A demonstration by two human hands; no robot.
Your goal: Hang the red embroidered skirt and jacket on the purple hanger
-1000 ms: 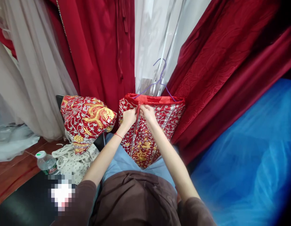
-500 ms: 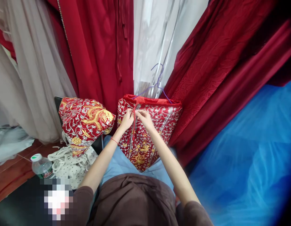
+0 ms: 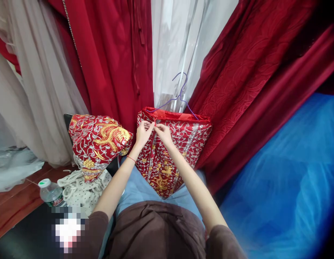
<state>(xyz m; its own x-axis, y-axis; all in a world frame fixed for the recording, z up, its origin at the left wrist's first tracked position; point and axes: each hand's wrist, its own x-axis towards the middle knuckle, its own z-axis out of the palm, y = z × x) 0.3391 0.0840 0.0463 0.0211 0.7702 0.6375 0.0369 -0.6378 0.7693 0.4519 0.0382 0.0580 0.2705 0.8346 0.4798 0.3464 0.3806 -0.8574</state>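
An embroidered red skirt-like garment [image 3: 172, 158], with silver and gold stitching, lies over my knees. Its plain red top edge faces away from me, and a purple wire hanger [image 3: 180, 94] sticks up out of it. My left hand [image 3: 143, 134] and my right hand [image 3: 164, 134] meet near the left part of that edge, fingertips almost touching. Both pinch a thin red ribbon [image 3: 155, 120] at the garment's top. Most of the ribbon is hidden behind the fingers.
Another embroidered red piece [image 3: 99, 144] rests at my left. Below it are a dotted white cloth bag [image 3: 83, 194] and a clear bottle [image 3: 50, 192]. Red curtain-like fabrics [image 3: 110, 54] hang ahead, and blue tulle [image 3: 285, 187] spreads at the right.
The ribbon's dangling tail, visible below my fingers before, now barely shows. My left hand has turned and shifted slightly left and up. My right hand stays close to the same spot.
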